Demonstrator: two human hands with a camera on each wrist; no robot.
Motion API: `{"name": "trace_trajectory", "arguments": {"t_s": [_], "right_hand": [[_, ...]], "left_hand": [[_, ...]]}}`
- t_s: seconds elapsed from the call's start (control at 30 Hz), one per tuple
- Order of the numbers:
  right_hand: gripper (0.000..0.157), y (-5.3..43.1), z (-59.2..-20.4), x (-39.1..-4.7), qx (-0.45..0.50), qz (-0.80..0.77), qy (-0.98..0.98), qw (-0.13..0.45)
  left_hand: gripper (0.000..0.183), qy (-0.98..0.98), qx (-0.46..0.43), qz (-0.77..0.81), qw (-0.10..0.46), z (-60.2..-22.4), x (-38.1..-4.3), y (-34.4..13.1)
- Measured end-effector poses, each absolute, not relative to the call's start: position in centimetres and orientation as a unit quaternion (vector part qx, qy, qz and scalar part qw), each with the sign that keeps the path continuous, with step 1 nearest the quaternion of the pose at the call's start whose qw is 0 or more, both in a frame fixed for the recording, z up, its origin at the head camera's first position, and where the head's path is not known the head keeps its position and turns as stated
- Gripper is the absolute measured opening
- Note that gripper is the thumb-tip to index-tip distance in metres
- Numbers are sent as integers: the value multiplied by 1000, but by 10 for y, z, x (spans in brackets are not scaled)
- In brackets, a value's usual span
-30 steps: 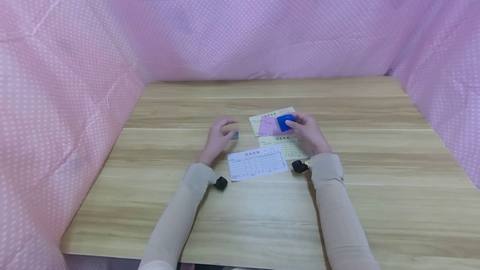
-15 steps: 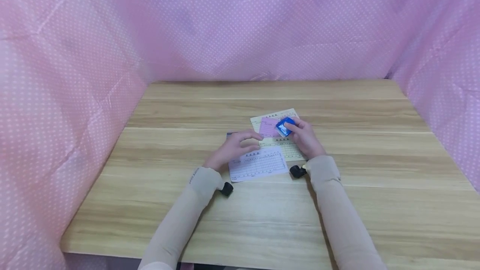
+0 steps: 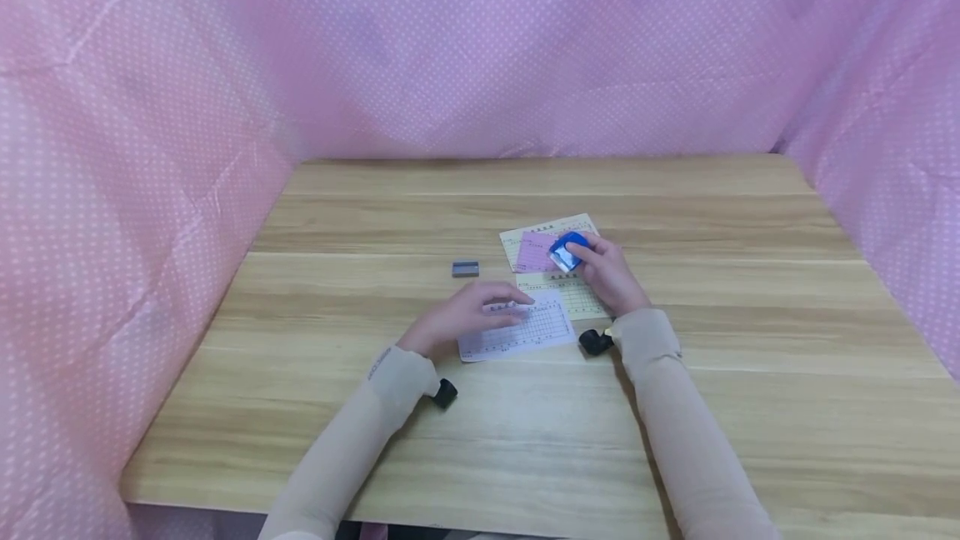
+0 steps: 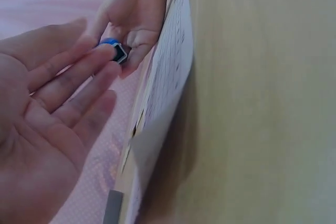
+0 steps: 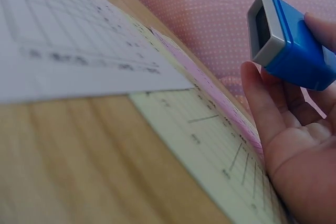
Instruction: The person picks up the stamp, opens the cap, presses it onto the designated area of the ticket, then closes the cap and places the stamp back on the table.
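Observation:
My right hand (image 3: 611, 277) holds a blue stamp (image 3: 567, 250) over the pink form (image 3: 534, 252). In the right wrist view the stamp (image 5: 299, 45) is tilted, its dark face inside a pale grey rim turned sideways. My left hand (image 3: 476, 311) hovers with fingers spread loosely over the white form (image 3: 551, 330), nothing in its grasp. On the table behind it lies the stamp's small grey cap (image 3: 465, 269). In the left wrist view the left fingers overlap the stamp (image 4: 111, 42), and the near edge of the white form (image 4: 157, 145) curls up.
Two pale yellow forms lie under the others: one (image 3: 512, 238) beneath the pink sheet, another (image 3: 585, 303) partly under the white form. All rest on a wooden table (image 3: 360, 215), with a pink dotted cloth (image 3: 480, 48) hanging behind and at both sides.
My left hand has left the cap on the table and swung right, then a little toward me, over the white form. The right hand has tipped the stamp and shifted slightly.

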State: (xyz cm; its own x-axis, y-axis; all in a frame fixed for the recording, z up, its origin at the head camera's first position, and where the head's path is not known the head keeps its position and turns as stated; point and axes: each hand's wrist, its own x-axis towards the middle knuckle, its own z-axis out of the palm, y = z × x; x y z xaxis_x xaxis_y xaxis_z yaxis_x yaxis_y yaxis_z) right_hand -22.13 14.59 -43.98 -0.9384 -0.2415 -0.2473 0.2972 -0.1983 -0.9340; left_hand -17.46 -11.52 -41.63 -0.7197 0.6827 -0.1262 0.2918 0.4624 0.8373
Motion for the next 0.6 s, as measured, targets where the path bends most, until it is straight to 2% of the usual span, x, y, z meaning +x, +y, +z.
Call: {"name": "trace_trajectory", "arguments": {"t_s": [0.27,0.6], "right_hand": [[57,146,-439,-219,17,-787,592,172],[54,142,-432,-205,8,-793,590,151]], "left_hand": [[34,815,306,435,231,-424,-165,-119],[36,818,345,422,184,-431,-162,-123]]}}
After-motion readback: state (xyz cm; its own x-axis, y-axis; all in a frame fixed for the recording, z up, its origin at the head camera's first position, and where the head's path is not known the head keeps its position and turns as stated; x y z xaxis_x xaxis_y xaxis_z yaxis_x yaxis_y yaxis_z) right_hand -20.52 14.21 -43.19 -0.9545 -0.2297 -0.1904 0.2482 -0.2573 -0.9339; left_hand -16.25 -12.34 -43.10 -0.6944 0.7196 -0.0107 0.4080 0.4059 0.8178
